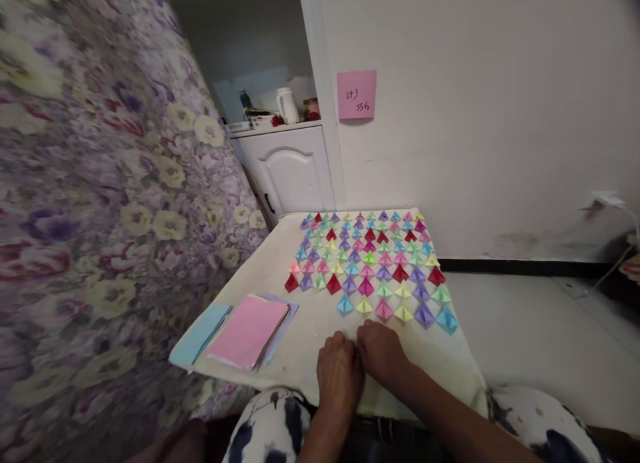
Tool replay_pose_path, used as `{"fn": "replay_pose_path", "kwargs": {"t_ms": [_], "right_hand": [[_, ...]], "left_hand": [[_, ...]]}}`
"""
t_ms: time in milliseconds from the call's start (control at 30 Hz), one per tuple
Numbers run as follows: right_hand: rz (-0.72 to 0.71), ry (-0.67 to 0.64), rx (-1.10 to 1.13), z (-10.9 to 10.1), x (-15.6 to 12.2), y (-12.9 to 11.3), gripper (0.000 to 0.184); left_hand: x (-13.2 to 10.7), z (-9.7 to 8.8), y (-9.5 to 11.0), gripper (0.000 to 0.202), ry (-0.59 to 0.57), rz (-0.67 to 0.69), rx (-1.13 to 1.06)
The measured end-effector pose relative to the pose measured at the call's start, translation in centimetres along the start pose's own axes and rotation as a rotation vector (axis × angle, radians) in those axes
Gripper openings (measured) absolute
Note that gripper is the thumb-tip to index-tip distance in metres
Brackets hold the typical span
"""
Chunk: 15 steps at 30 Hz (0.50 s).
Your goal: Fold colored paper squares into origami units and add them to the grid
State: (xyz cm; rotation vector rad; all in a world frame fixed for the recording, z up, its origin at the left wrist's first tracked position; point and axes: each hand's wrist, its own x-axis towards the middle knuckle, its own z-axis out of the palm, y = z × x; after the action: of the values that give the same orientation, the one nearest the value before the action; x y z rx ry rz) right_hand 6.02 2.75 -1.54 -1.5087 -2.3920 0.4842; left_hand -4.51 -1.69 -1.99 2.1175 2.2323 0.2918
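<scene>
My left hand [341,371] and my right hand [383,351] meet low over the near part of the cream-covered table [305,346]. Both have their fingers curled and pressed together. Whatever lies between them is hidden behind the knuckles. Just beyond my right hand, rows of small folded paper pieces [385,309] in many colours cover the far and right side of the table. To the left of my left hand lies a stack of pink paper sheets [250,331], with purple and other sheets under it. A smaller stack of blue paper [203,333] sits at the left edge.
A floral curtain [115,203] hangs along the left. Behind the table stand a white cabinet [290,173] with a white jug [287,106] on it and a wall bearing a pink note [357,95]. My knees [273,423] are under the near edge.
</scene>
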Motion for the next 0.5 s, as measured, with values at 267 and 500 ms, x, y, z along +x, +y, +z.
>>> {"fn": "replay_pose_path", "kwargs": {"t_ms": [267,500], "right_hand": [[0.016,0.057,0.120,-1.5,-1.3,2.4,0.020],[0.011,0.021,0.185,-0.2,-1.8,3.1,0.022]], "left_hand": [[-0.3,-1.3,-2.2,0.013,-0.043,-0.009,-0.439],[-0.8,-1.0,-3.5,0.019,-0.041,-0.035,-0.532]]}}
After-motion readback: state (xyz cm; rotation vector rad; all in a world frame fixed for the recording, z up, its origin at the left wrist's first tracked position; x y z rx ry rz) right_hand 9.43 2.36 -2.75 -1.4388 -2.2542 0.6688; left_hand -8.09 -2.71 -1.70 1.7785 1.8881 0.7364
